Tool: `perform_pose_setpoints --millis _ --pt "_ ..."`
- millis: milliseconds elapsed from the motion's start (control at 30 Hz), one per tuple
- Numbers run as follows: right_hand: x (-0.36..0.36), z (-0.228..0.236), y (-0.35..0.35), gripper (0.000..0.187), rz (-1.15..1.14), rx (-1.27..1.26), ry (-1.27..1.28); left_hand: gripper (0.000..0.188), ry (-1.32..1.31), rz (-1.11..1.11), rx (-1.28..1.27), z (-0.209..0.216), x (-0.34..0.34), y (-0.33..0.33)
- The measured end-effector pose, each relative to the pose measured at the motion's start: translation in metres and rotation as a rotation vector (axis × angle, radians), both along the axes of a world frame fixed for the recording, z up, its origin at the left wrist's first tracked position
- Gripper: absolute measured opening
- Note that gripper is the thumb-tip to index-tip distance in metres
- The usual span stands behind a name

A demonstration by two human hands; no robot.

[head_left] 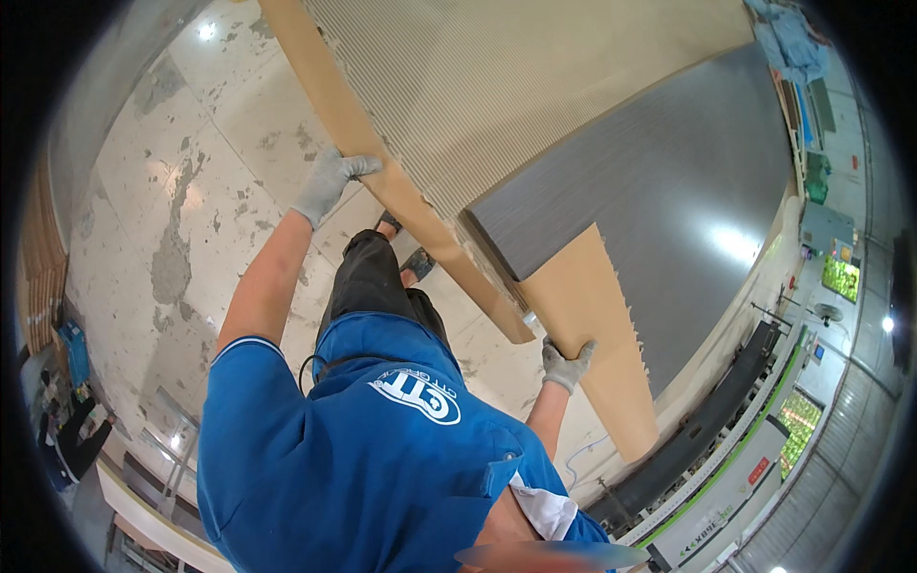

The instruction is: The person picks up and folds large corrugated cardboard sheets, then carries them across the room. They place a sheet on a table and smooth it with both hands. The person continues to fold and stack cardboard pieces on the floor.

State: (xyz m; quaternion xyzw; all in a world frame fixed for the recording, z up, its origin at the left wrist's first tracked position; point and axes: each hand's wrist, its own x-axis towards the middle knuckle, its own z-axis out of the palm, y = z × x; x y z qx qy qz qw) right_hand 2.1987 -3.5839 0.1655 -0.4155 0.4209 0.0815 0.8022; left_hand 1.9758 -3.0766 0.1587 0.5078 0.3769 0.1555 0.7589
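Note:
My left hand (336, 181), in a grey work glove, grips the outer edge of a long brown cardboard strip (413, 208), thumb on top and fingers mostly hidden. This strip runs along the side of a large cardboard sheet (497, 86) with its ridges exposed. At the near corner of a dark grey wood-grain panel (688, 181), my right hand (565, 363), gloved too, is closed on the edge of a brown cardboard flap (597, 334). One side of that flap is ragged and lies over the panel. The ridged sheet covers the panel's far left part.
Worn, patchy floor (172, 210) lies to the left. Beyond the panel on the right stands a long machine (726, 487) with a green stripe and a black roller-like length. Blue cloth or plastic (793, 43) lies at the far right corner. Another person (81, 444) shows at the left rim.

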Motion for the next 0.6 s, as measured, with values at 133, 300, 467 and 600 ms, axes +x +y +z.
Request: perform_pose_setpoints --millis 133,300,467,600 --pt "-0.001 0.002 -0.003 0.05 -0.024 0.051 0.033 0.031 -0.029 0.013 -0.029 -0.006 -0.001 0.004" --pt "-0.006 0.003 0.001 0.049 0.038 -0.023 -0.035 0.03 -0.052 0.043 -0.052 0.001 0.0 -0.001" --pt "-0.006 0.005 0.003 0.049 -0.004 0.032 0.006 0.029 -0.057 0.023 -0.091 0.009 -0.001 -0.007" --pt "-0.005 0.006 0.003 0.047 -0.03 0.025 0.004 0.025 -0.119 0.058 -0.115 0.01 -0.003 -0.009"
